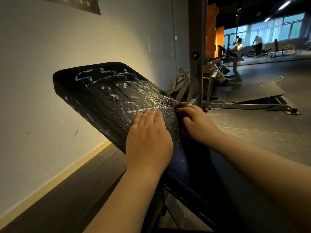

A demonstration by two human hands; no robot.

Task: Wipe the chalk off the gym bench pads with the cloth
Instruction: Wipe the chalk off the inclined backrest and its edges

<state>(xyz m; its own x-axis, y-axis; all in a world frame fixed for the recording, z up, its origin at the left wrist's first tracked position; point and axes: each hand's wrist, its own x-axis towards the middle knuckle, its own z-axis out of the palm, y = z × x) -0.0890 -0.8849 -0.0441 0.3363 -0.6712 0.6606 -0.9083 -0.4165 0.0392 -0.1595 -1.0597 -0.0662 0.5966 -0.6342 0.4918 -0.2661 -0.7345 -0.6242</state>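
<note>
A black bench pad (101, 91) slopes up and away from me, its upper part streaked with white chalk marks (117, 83). My left hand (148, 133) lies flat on the pad's lower part, fingers straight and together. At the pad's right edge my right hand (196, 121) curls its fingers round a dark red cloth (180, 106), of which only small bits show under and beside the fingers. A dark blue seat pad (188, 175) runs down toward me below both forearms.
A pale wall (50, 64) stands close on the left with a wooden skirting strip. A grey steel upright (196, 47) and machine frames stand just behind the pad on the right. Dark rubber floor stretches right; people exercise far back near the windows.
</note>
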